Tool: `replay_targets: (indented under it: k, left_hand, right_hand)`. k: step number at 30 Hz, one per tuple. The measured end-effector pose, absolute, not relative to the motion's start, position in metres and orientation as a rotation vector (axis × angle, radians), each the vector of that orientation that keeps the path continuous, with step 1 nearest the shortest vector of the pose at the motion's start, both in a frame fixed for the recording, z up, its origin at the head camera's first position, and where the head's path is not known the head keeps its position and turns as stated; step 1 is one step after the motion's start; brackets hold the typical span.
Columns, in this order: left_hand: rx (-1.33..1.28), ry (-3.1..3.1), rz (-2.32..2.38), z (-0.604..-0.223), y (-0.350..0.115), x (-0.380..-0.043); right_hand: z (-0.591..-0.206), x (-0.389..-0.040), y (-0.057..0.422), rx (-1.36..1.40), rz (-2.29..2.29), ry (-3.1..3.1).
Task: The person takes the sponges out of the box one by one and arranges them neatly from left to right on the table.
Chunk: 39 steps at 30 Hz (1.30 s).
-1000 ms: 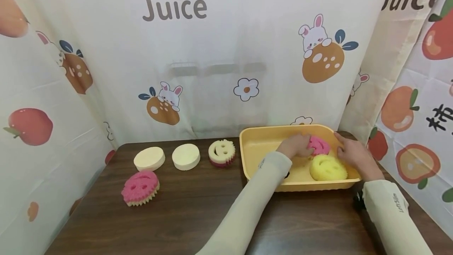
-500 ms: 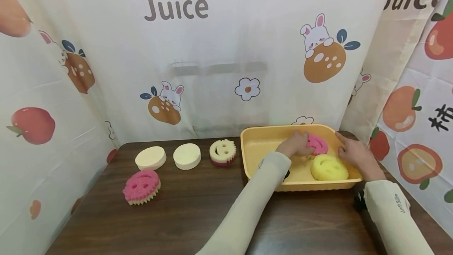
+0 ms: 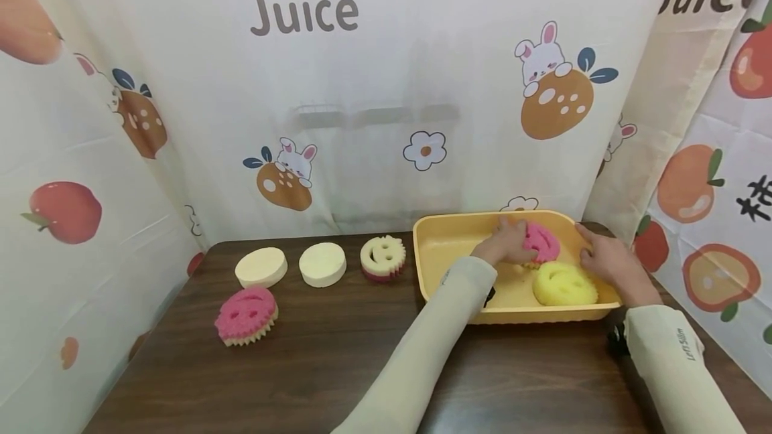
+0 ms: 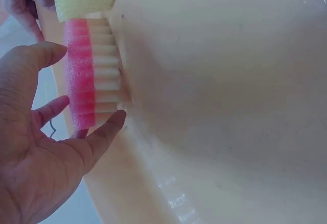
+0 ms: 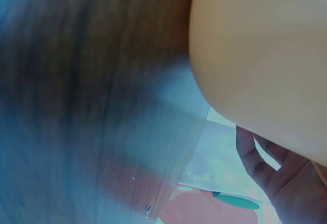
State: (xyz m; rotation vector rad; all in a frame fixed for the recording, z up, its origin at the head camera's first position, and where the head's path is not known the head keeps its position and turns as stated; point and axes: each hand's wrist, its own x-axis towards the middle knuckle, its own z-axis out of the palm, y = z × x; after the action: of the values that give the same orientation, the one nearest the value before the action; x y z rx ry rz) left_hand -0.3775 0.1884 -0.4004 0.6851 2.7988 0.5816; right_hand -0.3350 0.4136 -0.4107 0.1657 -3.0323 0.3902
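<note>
Inside the yellow tray [image 3: 440, 246], a pink-and-cream smiley sponge [image 3: 543, 241] leans at the far right, by the back wall. My left hand [image 3: 505, 244] reaches in at its left side, fingers spread. In the left wrist view, the fingertips of that hand [image 4: 46, 147] are right at the edges of the sponge [image 4: 82, 76], loosely around it. A yellow smiley sponge [image 3: 563, 284] lies in front of it in the tray. My right hand [image 3: 618, 266] grips the tray's right rim, thumb inside; the right wrist view shows its fingers [image 5: 255, 165] against the outer wall.
Left of the tray, a cream-and-dark-pink smiley sponge [image 3: 382, 258] and two round cream sponges [image 3: 322, 264] sit in a row. A pink smiley sponge [image 3: 247, 313] lies in front on the dark wooden table [image 3: 338, 367]. Printed curtains [image 3: 374, 86] rise behind and at both sides.
The left hand's fingers have spread wider beside the pink sponge, which sits slightly further back in the tray. The right hand stays at the rim. The head view has shifted slightly.
</note>
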Motion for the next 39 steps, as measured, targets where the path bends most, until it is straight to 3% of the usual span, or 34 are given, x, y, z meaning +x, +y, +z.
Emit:
replay_targets:
  k: [39]
  left_hand:
    - [0.605,2.914,0.780,-0.391,0.157,-0.386]
  right_hand:
    - [-0.410,-0.333,0.412,0.165,0.411,-3.037]
